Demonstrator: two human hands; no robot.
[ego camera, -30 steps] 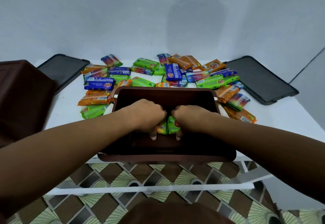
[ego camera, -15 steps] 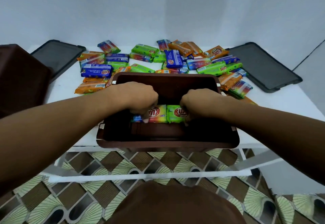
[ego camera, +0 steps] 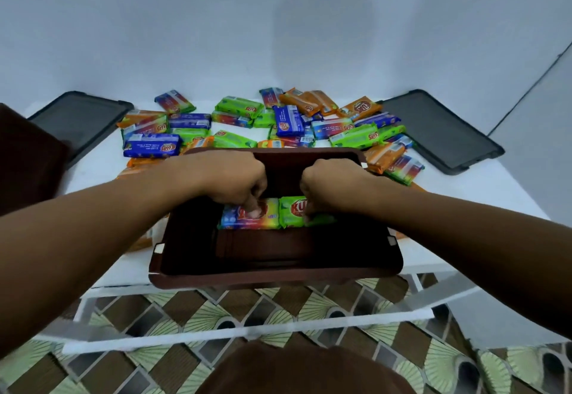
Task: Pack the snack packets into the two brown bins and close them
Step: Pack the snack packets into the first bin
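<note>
Both hands are inside the near brown bin (ego camera: pixel 278 276) on the bench (ego camera: pixel 458 201): the left hand (ego camera: pixel 235 183) has its grip closed on a rainbow packet (ego camera: pixel 247 218), and the right hand (ego camera: pixel 328 186) on a green packet (ego camera: pixel 292 215). The two packets lie side by side on the bin floor. I think they may slide or overlap at release, because the wrappers look slippery; many packets (ego camera: pixel 288 121) wait behind the bin.

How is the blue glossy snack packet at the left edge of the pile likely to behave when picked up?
The blue glossy snack packet keeps a flat block shape, so it is probably fairly stiff, not floppy. Its shiny wrapper may be slippery. It looks small and is likely light; being flat on the white table, it should not roll.
</note>
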